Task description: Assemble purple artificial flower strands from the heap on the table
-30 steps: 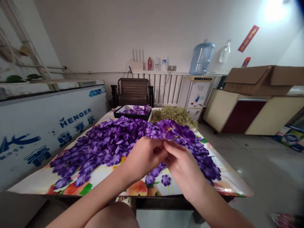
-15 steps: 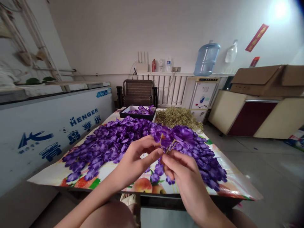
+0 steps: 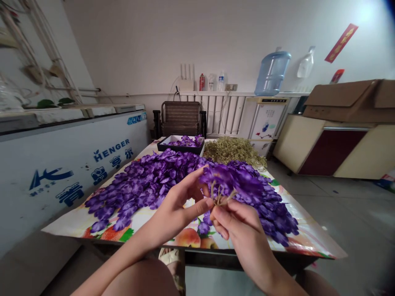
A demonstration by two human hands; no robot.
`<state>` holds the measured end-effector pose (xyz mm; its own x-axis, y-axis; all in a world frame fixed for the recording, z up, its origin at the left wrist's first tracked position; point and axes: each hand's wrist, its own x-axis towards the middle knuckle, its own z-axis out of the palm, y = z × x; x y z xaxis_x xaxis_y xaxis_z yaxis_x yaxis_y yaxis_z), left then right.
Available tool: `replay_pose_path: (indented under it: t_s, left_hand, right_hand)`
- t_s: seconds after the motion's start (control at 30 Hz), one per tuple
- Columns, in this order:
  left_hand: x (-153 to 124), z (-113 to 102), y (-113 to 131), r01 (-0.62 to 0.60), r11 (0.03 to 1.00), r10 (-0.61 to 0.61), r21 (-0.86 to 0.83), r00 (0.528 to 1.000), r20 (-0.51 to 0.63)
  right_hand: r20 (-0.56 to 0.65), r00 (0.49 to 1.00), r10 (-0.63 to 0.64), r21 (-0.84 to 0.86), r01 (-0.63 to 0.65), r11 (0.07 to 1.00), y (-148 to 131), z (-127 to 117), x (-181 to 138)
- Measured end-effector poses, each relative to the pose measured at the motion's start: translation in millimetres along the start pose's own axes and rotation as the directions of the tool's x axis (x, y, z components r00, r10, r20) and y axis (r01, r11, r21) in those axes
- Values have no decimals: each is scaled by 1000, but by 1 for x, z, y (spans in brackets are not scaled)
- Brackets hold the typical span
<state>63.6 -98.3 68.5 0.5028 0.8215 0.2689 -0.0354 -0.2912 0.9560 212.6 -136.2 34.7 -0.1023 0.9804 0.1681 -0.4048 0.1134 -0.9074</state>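
Note:
Between my hands is an artificial flower sprig (image 3: pixel 236 179) with purple petals and thin yellow-green branching stems. My right hand (image 3: pixel 243 230) is closed on the stems at their base, thumb against fingers. On the left side of the sprig, my left hand (image 3: pixel 177 207) has its thumb tip at the stems and its fingers up by the purple blossoms; its fingertips are partly hidden. Loose purple petals (image 3: pixel 142 181) lie heaped on the table beyond and beside both hands. A pile of yellow-green stems (image 3: pixel 234 150) rests at the back right of the table.
A dark-rimmed tray (image 3: pixel 180 149) holding purple flowers stands at the table's far end. The table (image 3: pixel 66 225) has a fruit-print cover. A white freezer (image 3: pixel 77 164) flanks it on the left, and a folding chair (image 3: pixel 180 117) stands behind. Cabinets (image 3: pixel 333 150) are to the right.
The sprig has turned in my hands, its blossoms shifting right and more stems showing above my right thumb. My left fingers have risen slightly. The view has shifted a little.

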Motion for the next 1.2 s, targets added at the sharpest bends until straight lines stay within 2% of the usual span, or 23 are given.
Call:
replay_pose_path:
  t_s: [0.2,0.33,0.53,0.6,0.73,0.83,1.0,1.07,1.2]
  left_hand:
    - [-2,-1,0,-76,997,76,17,997,-11]
    - [-2,1,0,-92,995,88,-41,993,-85]
    - [-3,1,2,-119,989,104,-87,983,-154]
    - [-3,0,2,-102,993,91,-67,984,-151]
    - [-3,-1,4,9,1000,-8,11,994,-107]
    - [-1,0,4,55,998,-54,6,991,-121]
    - [3,2,0,79,992,-95,-98,980,-176]
    - [4,2,-2,85,985,-113,-152,976,-187]
    - [3,3,-4,69,972,-101,-226,986,-135]
  right_hand:
    - [9,1000,13,7,-13,1000,-3,-2,5]
    - [0,999,35,-22,-35,999,-6,-4,5]
    - [33,999,-12,-148,17,989,-6,-8,5]
    - [32,999,-33,-205,38,978,-5,-9,6]
    - [24,998,-54,-303,59,951,-4,-10,7]
    - [45,993,-106,-428,115,896,-1,-12,7]
    - [119,961,-248,-657,263,706,3,-14,8]
    - [138,946,-294,-693,305,653,4,-14,9]
    - [146,919,-366,-723,352,595,10,-16,12]
